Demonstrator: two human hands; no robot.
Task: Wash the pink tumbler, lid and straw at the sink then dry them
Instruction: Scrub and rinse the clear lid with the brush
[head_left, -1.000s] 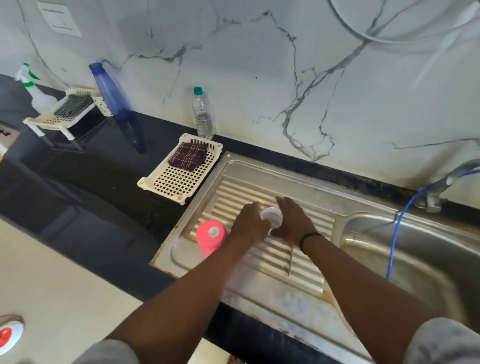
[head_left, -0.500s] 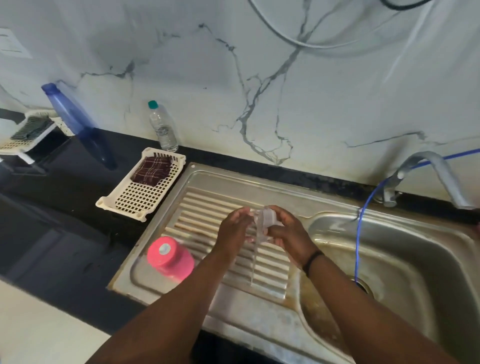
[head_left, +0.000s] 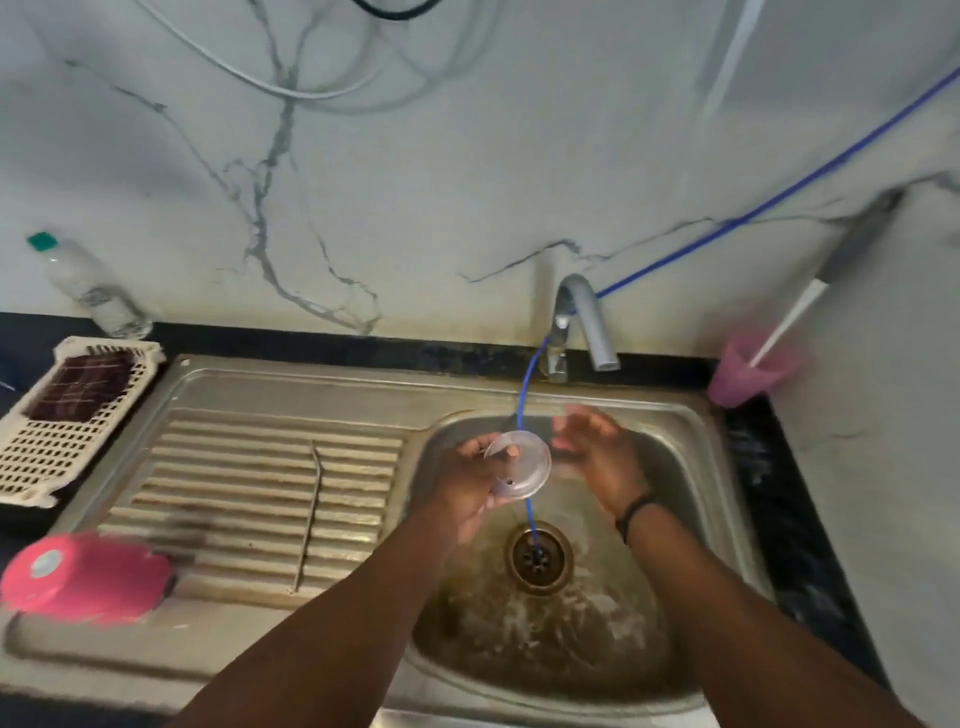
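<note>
The clear lid (head_left: 519, 465) is over the sink bowl (head_left: 691, 467), pinched at its edge by the left hand (head_left: 470, 480). It looks thin, light and likely slippery when wet, so the rim is the best place to hold. The right hand (head_left: 597, 452) is wide open beside it, holding nothing. The straw (head_left: 309, 519) lies on the drainboard (head_left: 234, 467), and the pink tumbler (head_left: 85, 577) lies near its left end. I can read no writing anywhere.

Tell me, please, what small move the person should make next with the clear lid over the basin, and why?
Probably reach the open right hand to the curved metal tap and turn it on: the left hand holds the clear round plastic lid over the steel sink basin, and no water shows at the spout.
</note>
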